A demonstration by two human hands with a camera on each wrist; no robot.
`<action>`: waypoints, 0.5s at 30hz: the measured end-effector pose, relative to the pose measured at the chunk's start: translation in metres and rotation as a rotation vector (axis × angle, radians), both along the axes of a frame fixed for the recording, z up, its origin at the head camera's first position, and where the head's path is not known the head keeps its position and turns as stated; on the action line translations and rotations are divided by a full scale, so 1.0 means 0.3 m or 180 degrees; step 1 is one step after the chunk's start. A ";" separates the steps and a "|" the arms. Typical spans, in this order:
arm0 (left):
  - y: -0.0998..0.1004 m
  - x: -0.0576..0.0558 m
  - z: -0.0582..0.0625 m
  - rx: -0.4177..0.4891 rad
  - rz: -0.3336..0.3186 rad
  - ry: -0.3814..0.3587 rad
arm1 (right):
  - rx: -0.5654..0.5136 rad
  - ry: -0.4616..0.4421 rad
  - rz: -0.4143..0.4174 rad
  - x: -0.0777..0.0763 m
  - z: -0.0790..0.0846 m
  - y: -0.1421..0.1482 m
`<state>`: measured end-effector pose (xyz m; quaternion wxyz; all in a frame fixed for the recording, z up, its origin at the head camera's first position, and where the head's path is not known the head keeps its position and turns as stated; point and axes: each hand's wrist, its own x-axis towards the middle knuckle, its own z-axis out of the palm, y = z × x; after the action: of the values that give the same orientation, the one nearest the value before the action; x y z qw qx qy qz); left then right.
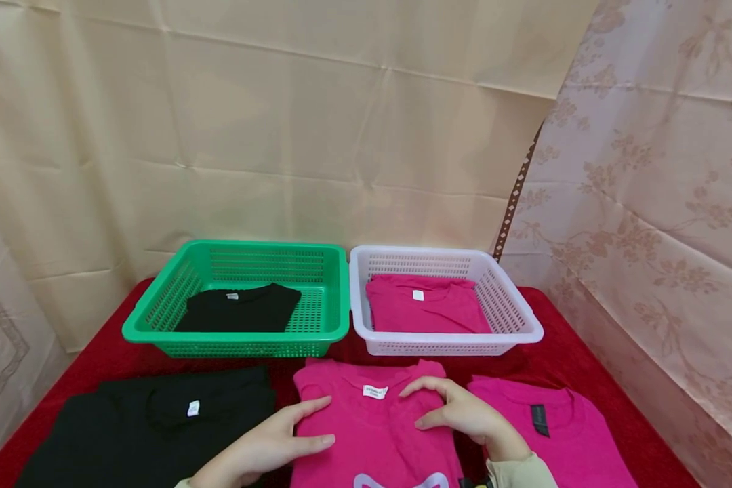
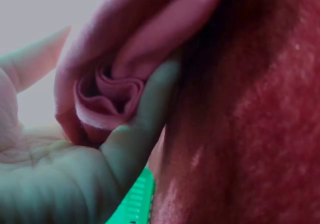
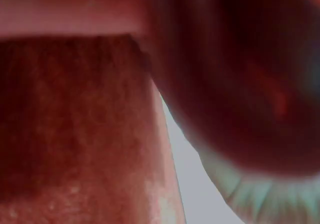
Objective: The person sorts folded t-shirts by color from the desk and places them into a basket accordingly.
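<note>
A folded pink T-shirt (image 1: 375, 434) with a white neck label and a pale printed outline lies in front of me in the head view. My left hand (image 1: 268, 437) grips its left edge; in the left wrist view the rolled cloth (image 2: 107, 101) sits between thumb and fingers. On the other side, my right hand (image 1: 463, 410) holds the right edge with bent fingers, some hidden by cloth. Blurred dark pink fabric (image 3: 200, 84) fills much of the right wrist view.
Behind stand a green basket (image 1: 238, 337) with a black shirt (image 1: 244, 312) and a white basket (image 1: 445, 337) with a pink shirt (image 1: 427, 308). Folded black clothing (image 1: 140, 427) lies left, another pink shirt (image 1: 561, 434) right, on a red cloth-covered table (image 1: 112, 332).
</note>
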<state>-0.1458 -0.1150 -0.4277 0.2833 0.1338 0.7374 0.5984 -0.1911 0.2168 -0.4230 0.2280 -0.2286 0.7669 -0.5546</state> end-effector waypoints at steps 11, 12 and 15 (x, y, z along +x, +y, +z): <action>0.024 0.028 0.051 0.0152 -0.0056 0.0170 | 0.0102 0.0156 0.0043 0.015 0.057 0.013; 0.026 0.031 0.057 0.0142 -0.0065 0.0197 | 0.0117 0.0156 0.0034 0.017 0.063 0.016; 0.026 0.039 0.074 0.0121 -0.0071 0.0284 | 0.0091 0.0112 0.0026 0.021 0.081 0.030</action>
<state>-0.1340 -0.1071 -0.4054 0.2542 0.1739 0.7363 0.6025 -0.1848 0.2258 -0.3985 0.2199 -0.2381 0.7777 -0.5386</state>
